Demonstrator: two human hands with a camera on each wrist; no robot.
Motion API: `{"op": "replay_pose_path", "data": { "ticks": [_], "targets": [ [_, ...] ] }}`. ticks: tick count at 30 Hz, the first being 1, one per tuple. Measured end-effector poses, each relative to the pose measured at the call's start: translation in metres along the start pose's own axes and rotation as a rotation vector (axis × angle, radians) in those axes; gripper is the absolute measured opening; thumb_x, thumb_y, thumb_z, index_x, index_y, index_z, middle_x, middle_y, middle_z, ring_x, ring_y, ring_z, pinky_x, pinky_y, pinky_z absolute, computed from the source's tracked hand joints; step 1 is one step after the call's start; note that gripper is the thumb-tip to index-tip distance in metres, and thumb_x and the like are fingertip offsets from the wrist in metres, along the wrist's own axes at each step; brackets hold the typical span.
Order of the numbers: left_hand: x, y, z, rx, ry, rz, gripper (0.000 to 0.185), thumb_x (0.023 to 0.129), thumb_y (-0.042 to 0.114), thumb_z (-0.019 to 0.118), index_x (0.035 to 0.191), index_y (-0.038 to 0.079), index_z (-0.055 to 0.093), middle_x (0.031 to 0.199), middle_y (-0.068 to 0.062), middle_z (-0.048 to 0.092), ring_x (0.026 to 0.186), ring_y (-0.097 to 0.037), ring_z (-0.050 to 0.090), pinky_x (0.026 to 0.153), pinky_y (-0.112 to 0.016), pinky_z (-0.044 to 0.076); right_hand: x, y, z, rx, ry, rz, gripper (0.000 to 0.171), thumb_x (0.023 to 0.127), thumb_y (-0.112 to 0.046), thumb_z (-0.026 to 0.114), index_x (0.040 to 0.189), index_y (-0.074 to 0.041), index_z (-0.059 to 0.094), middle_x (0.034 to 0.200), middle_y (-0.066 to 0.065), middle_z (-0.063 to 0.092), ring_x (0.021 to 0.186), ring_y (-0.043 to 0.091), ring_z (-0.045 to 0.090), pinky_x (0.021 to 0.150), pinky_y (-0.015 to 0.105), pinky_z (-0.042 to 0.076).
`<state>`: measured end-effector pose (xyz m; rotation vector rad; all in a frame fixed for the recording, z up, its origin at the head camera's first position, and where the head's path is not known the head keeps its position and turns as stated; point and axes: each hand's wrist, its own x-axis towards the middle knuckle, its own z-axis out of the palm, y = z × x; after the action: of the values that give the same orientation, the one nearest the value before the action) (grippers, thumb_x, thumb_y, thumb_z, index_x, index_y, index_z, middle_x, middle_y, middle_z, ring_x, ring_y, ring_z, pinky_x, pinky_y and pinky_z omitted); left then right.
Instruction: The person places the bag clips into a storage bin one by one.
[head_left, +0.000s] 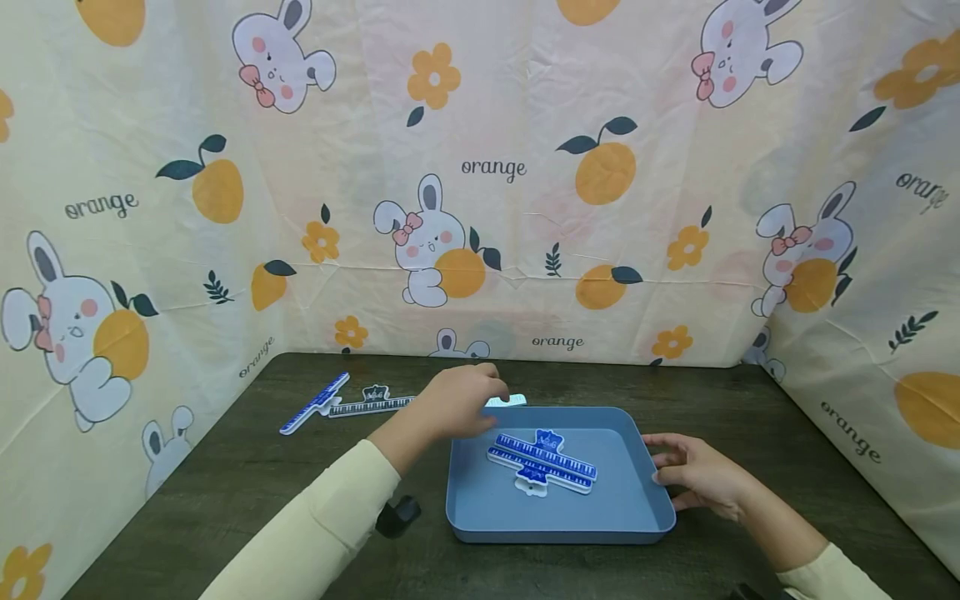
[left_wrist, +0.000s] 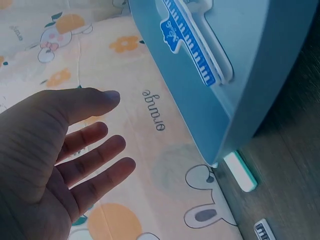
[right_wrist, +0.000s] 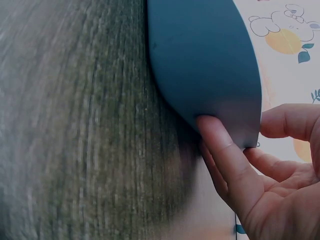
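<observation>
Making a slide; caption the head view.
Right hand holds the blue tray with two blue clips inside; left hand hovers near its far-left corner.

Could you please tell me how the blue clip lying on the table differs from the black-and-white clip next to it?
Colour: the blue clip has a blue bar, while the black-and-white clip has a dark, pale-marked one. Pose: in the head view, the blue clip slants diagonally, while the black-and-white clip lies nearly crosswise. Both rest on the table, left of the tray.
</observation>
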<state>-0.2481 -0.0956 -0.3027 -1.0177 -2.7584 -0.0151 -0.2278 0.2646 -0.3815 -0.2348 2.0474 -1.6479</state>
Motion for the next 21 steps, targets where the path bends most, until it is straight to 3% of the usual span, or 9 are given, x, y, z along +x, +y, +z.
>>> {"op": "replay_pose_path", "data": {
  "ticks": [9,13,21],
  "targets": [
    [-0.011,-0.020,0.005,-0.050,0.090,-0.052,0.025,0.081,0.020,0.076,0.106,0.017,0.073,0.101,0.000,0.063,0.080,-0.013,0.061,0.069,-0.032,0.052,0.000,0.000,0.000,0.003,0.001,0.000,0.073,0.089,0.003,0.059,0.147,0.014,0.017,0.119,0.021,0.060,0.095,0.032,0.065,0.073,0.052,0.055],
    [-0.013,-0.031,0.009,-0.045,0.117,-0.055,0.027,0.080,0.016,0.077,0.106,0.014,0.073,0.100,-0.001,0.064,0.084,-0.016,0.063,0.074,-0.034,0.053,0.000,0.000,-0.001,0.002,0.001,-0.001,0.073,0.088,0.003,0.059,0.147,0.014,0.017,0.119,0.021,0.060,0.095,0.032,0.065,0.073,0.052,0.055],
    [-0.013,-0.051,0.019,-0.090,0.102,-0.087,0.025,0.079,0.010,0.077,0.104,0.010,0.073,0.099,-0.003,0.063,0.091,-0.021,0.063,0.081,-0.038,0.052,0.000,0.001,0.000,-0.001,0.013,0.005,0.073,0.088,0.003,0.059,0.147,0.014,0.017,0.120,0.023,0.059,0.095,0.032,0.065,0.072,0.052,0.055]
  ]
}}
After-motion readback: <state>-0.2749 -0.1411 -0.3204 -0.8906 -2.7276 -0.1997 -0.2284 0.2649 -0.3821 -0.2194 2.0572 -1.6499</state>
